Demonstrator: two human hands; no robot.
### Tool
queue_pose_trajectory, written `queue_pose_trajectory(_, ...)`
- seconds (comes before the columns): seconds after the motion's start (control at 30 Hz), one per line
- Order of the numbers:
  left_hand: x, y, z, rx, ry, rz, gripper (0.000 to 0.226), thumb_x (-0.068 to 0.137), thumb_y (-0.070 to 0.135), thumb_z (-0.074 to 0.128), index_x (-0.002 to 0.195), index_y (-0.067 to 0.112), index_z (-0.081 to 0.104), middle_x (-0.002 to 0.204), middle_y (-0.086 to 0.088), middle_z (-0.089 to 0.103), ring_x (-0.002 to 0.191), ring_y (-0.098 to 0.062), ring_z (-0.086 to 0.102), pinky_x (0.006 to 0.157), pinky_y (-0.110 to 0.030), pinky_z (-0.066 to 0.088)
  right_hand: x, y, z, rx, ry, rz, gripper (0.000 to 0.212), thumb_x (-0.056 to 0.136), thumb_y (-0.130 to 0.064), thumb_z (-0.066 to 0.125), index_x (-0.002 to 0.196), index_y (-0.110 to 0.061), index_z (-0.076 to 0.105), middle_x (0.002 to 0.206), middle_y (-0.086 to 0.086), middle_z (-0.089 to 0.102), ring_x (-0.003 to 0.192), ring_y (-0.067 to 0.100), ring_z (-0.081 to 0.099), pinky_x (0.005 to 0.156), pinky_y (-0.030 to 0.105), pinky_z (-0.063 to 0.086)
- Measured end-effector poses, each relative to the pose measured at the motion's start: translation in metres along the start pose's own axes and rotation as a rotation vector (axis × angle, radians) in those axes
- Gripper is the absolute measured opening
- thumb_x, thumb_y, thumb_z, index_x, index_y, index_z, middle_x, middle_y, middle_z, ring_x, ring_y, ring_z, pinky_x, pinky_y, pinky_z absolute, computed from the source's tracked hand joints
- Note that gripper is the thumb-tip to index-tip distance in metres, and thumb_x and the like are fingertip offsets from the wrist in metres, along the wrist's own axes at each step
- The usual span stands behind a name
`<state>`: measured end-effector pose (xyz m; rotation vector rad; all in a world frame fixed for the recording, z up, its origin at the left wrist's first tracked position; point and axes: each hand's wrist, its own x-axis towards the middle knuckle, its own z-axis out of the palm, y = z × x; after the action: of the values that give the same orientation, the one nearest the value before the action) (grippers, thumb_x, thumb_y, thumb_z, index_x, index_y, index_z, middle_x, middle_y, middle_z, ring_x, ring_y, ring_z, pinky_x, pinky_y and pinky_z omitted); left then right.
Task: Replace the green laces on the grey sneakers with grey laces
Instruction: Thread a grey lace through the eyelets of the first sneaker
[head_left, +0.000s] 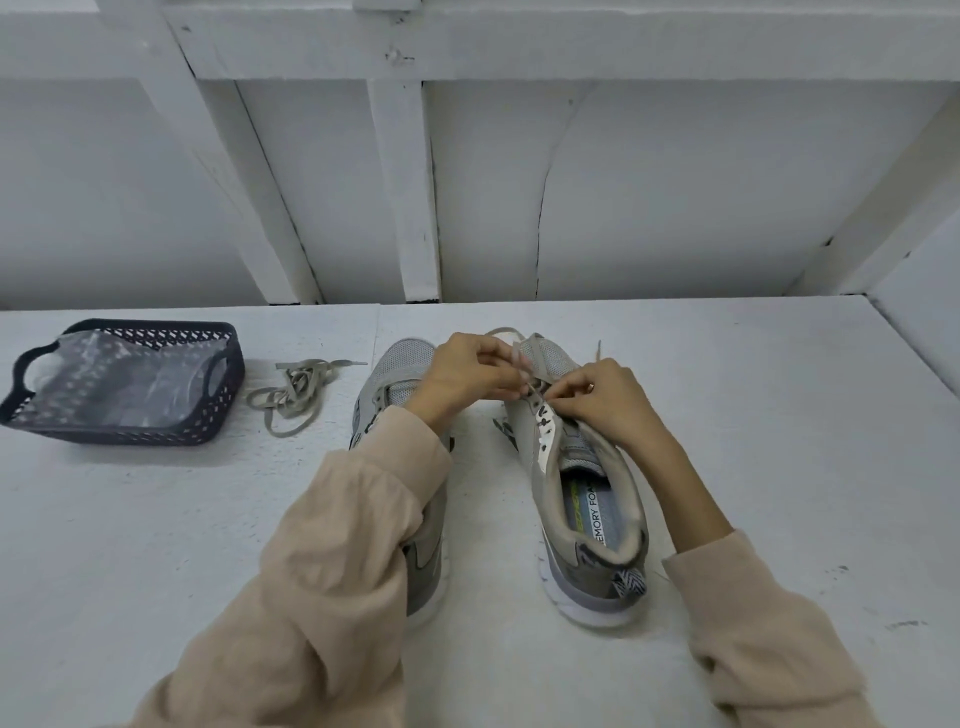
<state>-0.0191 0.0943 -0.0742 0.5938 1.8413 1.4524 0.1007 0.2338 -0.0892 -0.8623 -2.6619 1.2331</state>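
Two grey sneakers stand side by side on the white table, toes pointing away from me. The left sneaker (402, 364) is mostly hidden under my left forearm. On the right sneaker (587, 499), a grey lace (535, 371) runs through the front eyelets. My left hand (470, 371) pinches that lace above the toe. My right hand (605, 397) pinches the lace at the eyelets on the sneaker's right side. A loose grey-green lace (293, 397) lies in a tangle on the table left of the sneakers.
A dark perforated plastic basket (228, 364) with a clear plastic bag inside sits at the left of the table. A white panelled wall rises behind the table's far edge. The table's right edge meets a white side wall.
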Motion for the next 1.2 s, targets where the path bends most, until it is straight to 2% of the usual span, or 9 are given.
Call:
queue_pose_trajectory(0.2,0.005,-0.007,-0.001,0.162,0.024,0.030,0.017,0.076,-0.008,0.076,0.092,-0.002,0.073,0.074,-0.010,0.071,0.073,-0.021,0.070,0.073,-0.028,0.061,-0.002,0.004,0.007,0.147,0.039,0.004,0.018,0.075,-0.023,0.080,0.070,-0.039,0.072,0.048,-0.023,0.058,0.058,0.001,0.050,0.065,0.028,0.039)
queue_pose_trajectory(0.33,0.006,-0.007,-0.001,0.256,0.030,0.104,0.019,0.073,-0.005,0.079,0.078,0.013,0.074,0.084,-0.014,0.075,0.072,-0.015,0.071,0.074,-0.026,0.060,-0.003,0.005,0.008,0.201,0.054,-0.013,0.026,0.073,-0.024,0.082,0.063,-0.046,0.072,0.070,-0.012,0.072,0.079,0.011,0.066,0.081,0.040,0.052)
queue_pose_trajectory(0.43,0.007,-0.008,-0.002,0.453,0.017,0.222,0.015,0.073,0.001,0.080,0.081,0.014,0.077,0.084,-0.004,0.076,0.069,-0.004,0.069,0.076,-0.019,0.056,-0.003,0.007,0.009,0.216,0.055,-0.022,0.033,0.073,-0.022,0.082,0.061,-0.051,0.071,0.076,-0.010,0.074,0.086,0.014,0.069,0.088,0.045,0.054)
queue_pose_trajectory(0.53,0.007,-0.007,0.001,0.657,0.039,0.319,0.011,0.073,0.010,0.081,0.083,0.014,0.078,0.080,0.003,0.075,0.074,-0.008,0.068,0.078,-0.022,0.052,-0.003,0.008,0.009,0.223,0.051,-0.022,0.034,0.073,-0.021,0.082,0.061,-0.051,0.071,0.071,-0.013,0.072,0.079,0.010,0.066,0.085,0.044,0.054)
queue_pose_trajectory(0.67,0.008,-0.006,0.005,0.794,0.076,0.327,0.009,0.073,0.016,0.081,0.078,0.015,0.074,0.073,0.002,0.069,0.072,-0.012,0.062,0.074,-0.026,0.048,-0.004,0.005,0.009,0.198,0.027,-0.019,0.015,0.075,-0.022,0.081,0.076,-0.036,0.076,0.059,-0.020,0.065,0.067,0.001,0.058,0.071,0.034,0.048)
queue_pose_trajectory(0.77,0.010,-0.009,0.005,0.796,0.127,0.296,0.013,0.072,0.023,0.083,0.075,0.015,0.073,0.071,0.003,0.064,0.069,-0.014,0.058,0.068,-0.027,0.043,-0.003,0.003,0.010,0.171,0.039,-0.012,0.014,0.076,-0.023,0.080,0.075,-0.036,0.074,0.069,-0.016,0.068,0.075,0.006,0.061,0.077,0.036,0.050)
queue_pose_trajectory(0.93,0.007,-0.013,0.004,0.601,0.065,0.171,0.026,0.072,0.035,0.084,0.079,0.012,0.073,0.080,-0.005,0.073,0.062,-0.015,0.065,0.063,-0.026,0.050,-0.003,0.008,0.009,0.170,0.009,-0.028,0.009,0.081,-0.020,0.072,0.076,-0.026,0.073,0.049,-0.015,0.047,0.059,0.008,0.043,0.065,0.031,0.036)
queue_pose_trajectory(1.07,0.004,-0.012,0.008,0.517,0.082,0.111,0.043,0.064,0.051,0.085,0.077,0.014,0.069,0.079,-0.004,0.073,0.072,-0.018,0.070,0.074,-0.038,0.059,-0.008,0.008,-0.002,0.388,-0.056,0.011,0.007,0.089,-0.013,0.062,0.083,-0.013,0.065,0.077,0.004,0.059,0.068,0.011,0.052,0.065,0.022,0.044)
queue_pose_trajectory(1.2,0.002,-0.008,0.010,0.504,0.059,0.066,0.046,0.064,0.048,0.087,0.085,0.014,0.064,0.087,-0.003,0.071,0.076,-0.019,0.068,0.079,-0.043,0.058,-0.009,0.003,-0.027,0.534,-0.012,0.049,0.013,0.095,-0.008,0.051,0.085,-0.012,0.058,0.073,0.006,0.055,0.062,0.013,0.052,0.052,0.020,0.038)
